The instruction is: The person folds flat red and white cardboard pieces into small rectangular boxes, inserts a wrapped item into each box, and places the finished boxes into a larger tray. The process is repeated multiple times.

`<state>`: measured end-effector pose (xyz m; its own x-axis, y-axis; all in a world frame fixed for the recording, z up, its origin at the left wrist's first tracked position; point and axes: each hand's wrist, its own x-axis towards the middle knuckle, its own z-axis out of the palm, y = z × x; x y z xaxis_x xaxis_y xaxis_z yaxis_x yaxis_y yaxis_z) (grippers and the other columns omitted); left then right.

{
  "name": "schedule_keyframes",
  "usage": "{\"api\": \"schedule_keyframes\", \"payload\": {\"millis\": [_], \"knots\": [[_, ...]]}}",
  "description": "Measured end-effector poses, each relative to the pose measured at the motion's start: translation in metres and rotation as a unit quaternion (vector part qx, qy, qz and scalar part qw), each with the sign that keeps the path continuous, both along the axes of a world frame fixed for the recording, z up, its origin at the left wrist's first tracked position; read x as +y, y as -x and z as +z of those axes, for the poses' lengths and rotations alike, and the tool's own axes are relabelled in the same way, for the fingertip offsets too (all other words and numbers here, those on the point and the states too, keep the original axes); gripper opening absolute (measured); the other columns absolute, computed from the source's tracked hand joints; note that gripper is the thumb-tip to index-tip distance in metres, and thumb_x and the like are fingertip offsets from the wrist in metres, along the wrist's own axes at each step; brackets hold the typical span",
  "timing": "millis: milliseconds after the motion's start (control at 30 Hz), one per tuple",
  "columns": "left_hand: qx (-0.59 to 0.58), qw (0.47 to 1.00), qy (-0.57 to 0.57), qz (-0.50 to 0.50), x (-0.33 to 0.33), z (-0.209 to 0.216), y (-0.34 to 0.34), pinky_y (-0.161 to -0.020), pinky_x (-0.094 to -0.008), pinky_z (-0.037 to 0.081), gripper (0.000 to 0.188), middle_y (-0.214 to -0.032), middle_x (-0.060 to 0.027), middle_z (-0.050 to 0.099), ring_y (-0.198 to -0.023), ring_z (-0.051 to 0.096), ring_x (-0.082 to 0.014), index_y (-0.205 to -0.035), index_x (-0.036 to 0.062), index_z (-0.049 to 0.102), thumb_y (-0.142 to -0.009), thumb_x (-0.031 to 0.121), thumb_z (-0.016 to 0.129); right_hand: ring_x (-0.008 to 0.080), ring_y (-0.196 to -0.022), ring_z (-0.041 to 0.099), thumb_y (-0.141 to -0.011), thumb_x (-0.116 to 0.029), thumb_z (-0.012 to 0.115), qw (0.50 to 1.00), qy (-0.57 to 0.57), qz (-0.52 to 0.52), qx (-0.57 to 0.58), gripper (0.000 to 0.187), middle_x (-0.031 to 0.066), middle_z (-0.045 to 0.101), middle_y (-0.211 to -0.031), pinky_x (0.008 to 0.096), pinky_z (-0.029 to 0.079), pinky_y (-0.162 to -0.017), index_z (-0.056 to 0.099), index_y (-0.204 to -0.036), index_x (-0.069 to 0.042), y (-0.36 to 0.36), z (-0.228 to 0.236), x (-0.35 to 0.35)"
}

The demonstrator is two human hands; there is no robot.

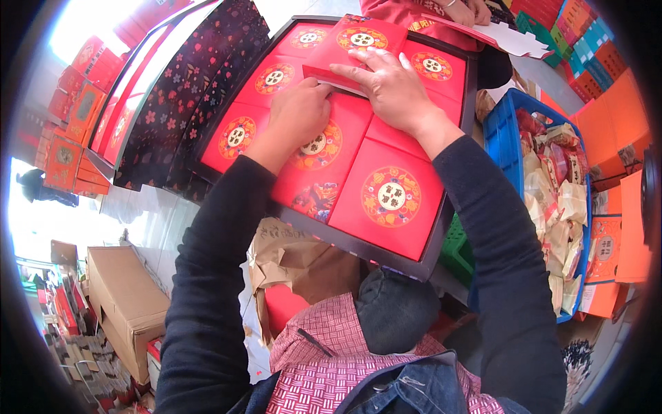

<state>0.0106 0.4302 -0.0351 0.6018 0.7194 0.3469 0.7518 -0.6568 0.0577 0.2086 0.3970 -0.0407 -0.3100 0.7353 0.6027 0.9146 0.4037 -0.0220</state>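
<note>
A large black-rimmed gift box rests in front of me, packed with several red square boxes bearing round gold emblems. One red box sits raised and tilted above its neighbours at the far middle. My right hand lies on top of that raised box with fingers spread. At its near left corner is my left hand, fingers curled in against the edge. The left fingertips are partly hidden, and a dark gap shows under the raised box.
Black floral-patterned gift boxes stand at the left. A blue basket of wrapped packets is on the right, near orange boxes. A brown carton lies lower left. Another person's hands hold a red-and-white sheet at the far side.
</note>
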Motion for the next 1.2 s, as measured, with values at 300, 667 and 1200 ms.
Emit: {"api": "schedule_keyframes", "payload": {"millis": [300, 667, 1200], "knots": [[-0.09, 0.994, -0.031, -0.061, 0.008, 0.013, 0.005, -0.072, -0.0404, 0.052, 0.024, -0.084, -0.0124, 0.064, -0.079, 0.065, -0.029, -0.1, 0.0072, 0.069, -0.082, 0.013, 0.055, 0.0282, -0.131, 0.043, -0.095, -0.018, 0.043, 0.991, 0.119, 0.035, 0.041, 0.042, 0.0051, 0.048, -0.14, 0.0612, 0.032, -0.105, 0.052, -0.134, -0.03, -0.01, -0.005, -0.007], [-0.247, 0.938, 0.206, -0.13, 0.162, -0.004, -0.061, -0.102, -0.0338, 0.04, 0.045, -0.134, -0.0192, 0.052, -0.121, 0.052, -0.0274, -0.137, 0.0031, 0.046, -0.099, 0.026, 0.047, 0.0332, -0.126, 0.046, -0.092, -0.023, 0.053, 0.994, 0.06, -0.085, 0.043, 0.038, 0.0171, 0.052, -0.131, 0.0469, 0.035, -0.107, 0.056, -0.127, -0.01, -0.044, 0.017, -0.01], [-0.159, 0.958, 0.221, -0.084, 0.124, -0.008, -0.05, -0.105, -0.0353, 0.037, 0.056, -0.145, -0.0207, 0.04, -0.129, 0.044, -0.0286, -0.147, 0.0068, 0.032, -0.099, 0.032, 0.046, 0.0341, -0.141, 0.027, -0.093, -0.02, 0.05, 0.871, 0.103, -0.195, 0.438, 0.06, 0.0299, 0.031, -0.147, 0.0346, 0.022, -0.115, 0.03, -0.14, 0.012, -0.113, -0.033, -0.049]]}}
